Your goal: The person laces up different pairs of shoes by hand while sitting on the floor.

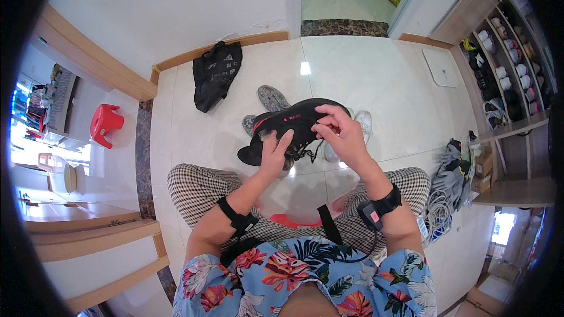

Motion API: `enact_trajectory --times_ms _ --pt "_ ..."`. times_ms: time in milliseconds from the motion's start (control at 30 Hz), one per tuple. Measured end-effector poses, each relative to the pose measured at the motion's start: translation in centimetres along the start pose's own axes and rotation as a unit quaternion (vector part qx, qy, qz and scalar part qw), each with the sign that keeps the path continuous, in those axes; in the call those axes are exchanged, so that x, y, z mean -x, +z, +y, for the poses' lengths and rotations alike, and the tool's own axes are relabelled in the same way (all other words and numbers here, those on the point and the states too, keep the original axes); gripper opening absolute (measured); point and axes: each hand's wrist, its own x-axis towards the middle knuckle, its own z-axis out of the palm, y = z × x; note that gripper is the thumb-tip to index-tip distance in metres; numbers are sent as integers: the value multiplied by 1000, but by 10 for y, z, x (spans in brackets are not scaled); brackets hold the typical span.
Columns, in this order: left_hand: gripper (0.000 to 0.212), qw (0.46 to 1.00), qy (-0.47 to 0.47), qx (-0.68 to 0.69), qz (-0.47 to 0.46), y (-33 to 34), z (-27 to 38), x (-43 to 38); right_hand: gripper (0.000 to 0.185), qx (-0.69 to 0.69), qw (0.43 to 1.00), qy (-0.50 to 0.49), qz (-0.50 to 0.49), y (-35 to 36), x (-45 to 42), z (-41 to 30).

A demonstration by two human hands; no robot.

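A black lace-up sneaker [286, 116] with red lettering and a red heel accent is tilted on its side in front of me. My left hand [274, 152] grips it near the ankle opening, the thumb pointing up and a small see-through patch beside the fingers. Over the toe end bends my right hand [341, 134], its thumb and fingertips drawn close together by the upper; whether they pinch anything is unclear. Loose black laces [304, 153] dangle between the hands. Behind the sneaker are patterned grey slippers [272, 97] and white shoes [365, 124], partly hidden.
A black bag [217, 77] lies on the tiled floor by the wall. Rightward are a white scale [440, 68], a shoe cabinet [491, 130] with several shoes, grey gloves [451, 174] and coiled cable [437, 215]. A red stool [105, 125] stands left.
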Motion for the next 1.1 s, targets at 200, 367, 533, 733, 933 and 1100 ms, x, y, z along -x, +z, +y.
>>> enact_trajectory --times_ms 200,367,533,733,933,1100 --pt "20 996 -24 -17 -79 -24 -22 2 12 249 960 -124 33 0 -4 3" --pt "12 956 -133 260 -33 0 7 5 12 252 959 -127 17 -1 -6 6" --pt "20 903 -188 385 -8 4 18 1 14 222 970 -98 7 1 -5 4" --pt "27 909 -219 354 7 2 21 2 10 291 948 -131 17 3 -5 -3" --pt "22 943 -180 280 21 -1 23 0 9 299 938 -170 36 2 -4 5" --pt "22 954 -150 259 20 5 36 2 12 276 939 -195 54 5 -2 1"
